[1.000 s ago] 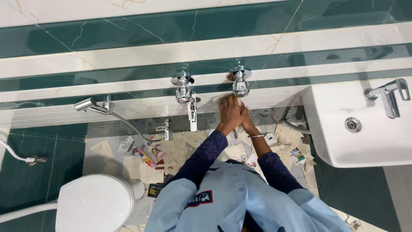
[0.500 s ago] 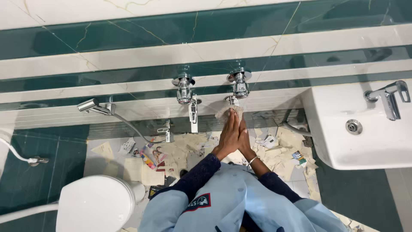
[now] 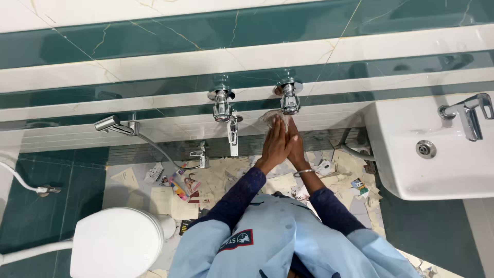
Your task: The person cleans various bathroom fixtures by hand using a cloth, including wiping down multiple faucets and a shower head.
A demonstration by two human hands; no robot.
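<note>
**Two hands pressing a wet cloth under a running wall tap**

The left hand (image 3: 274, 145) and the right hand (image 3: 295, 145) are lying palm to palm with fingers stretched out flat, not clenched, and they are sandwiching a small pale cloth (image 3: 271, 119) whose crumpled end is sticking out past the fingertips. They are reaching up so that this end is sitting right under the right-hand wall tap (image 3: 289, 98), where a thin stream of water is falling onto it; pressing the palms flat together is what is keeping the soaked cloth in place in the flow. A thin bangle (image 3: 303, 172) is circling the right wrist.

Just to the left, a second wall tap (image 3: 222, 104) is hanging over a lever spout (image 3: 232, 135), neither being touched. Further left a spray hose (image 3: 114, 125) is resting in its holder. Below the hands, the floor (image 3: 118, 191) along the foot of the wall is lying littered with torn paper (image 3: 218, 180). A white basin (image 3: 427, 154) is standing to the right, and a closed toilet lid (image 3: 116, 242) is showing at the lower left.
</note>
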